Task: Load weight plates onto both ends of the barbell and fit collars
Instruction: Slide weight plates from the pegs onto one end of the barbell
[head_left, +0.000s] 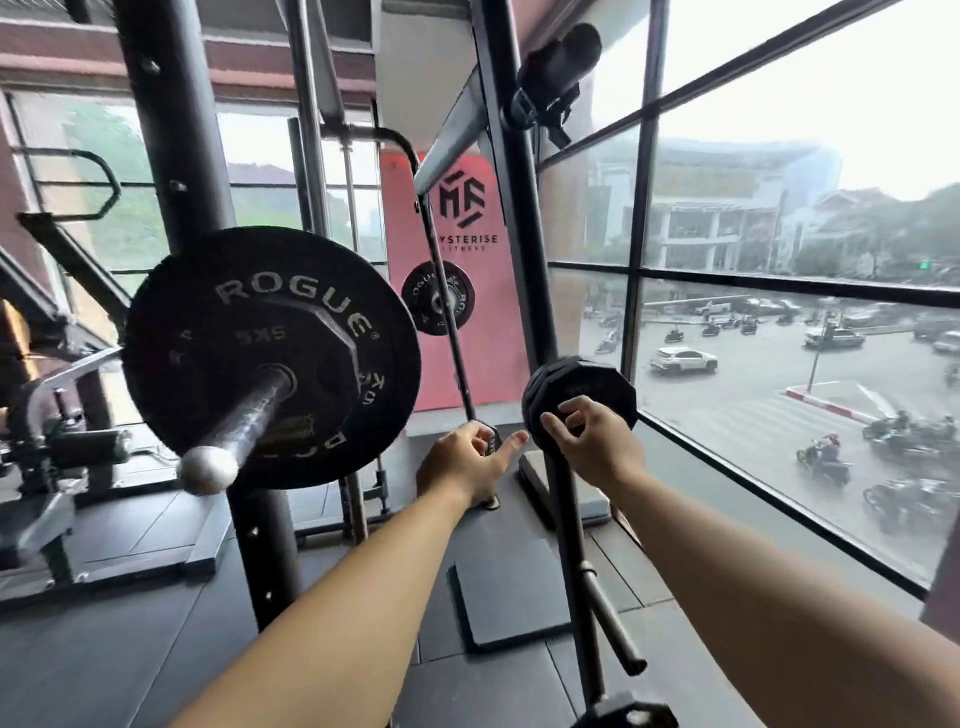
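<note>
Beside the tall window (779, 260), a black rack upright (171, 156) stands behind the barbell (244, 415). The barbell's sleeve end points toward the camera and carries one ROGUE 5 kg plate (270, 358). To the right, a stack of small black plates (582, 387) sits atop a slanted storage post (571, 545). The right hand (592, 441) curls its fingers over the stack's lower rim. The left hand (462, 462) holds nothing, fingers relaxed, its index finger stretched toward the stack's edge; whether it touches is unclear.

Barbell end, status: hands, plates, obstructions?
Right hand grips small plate stack on storage post; left hand beside it, empty. Barbell sleeve carries Rogue 5 kg plate, no collar. Sleeve end unobstructed.
</note>
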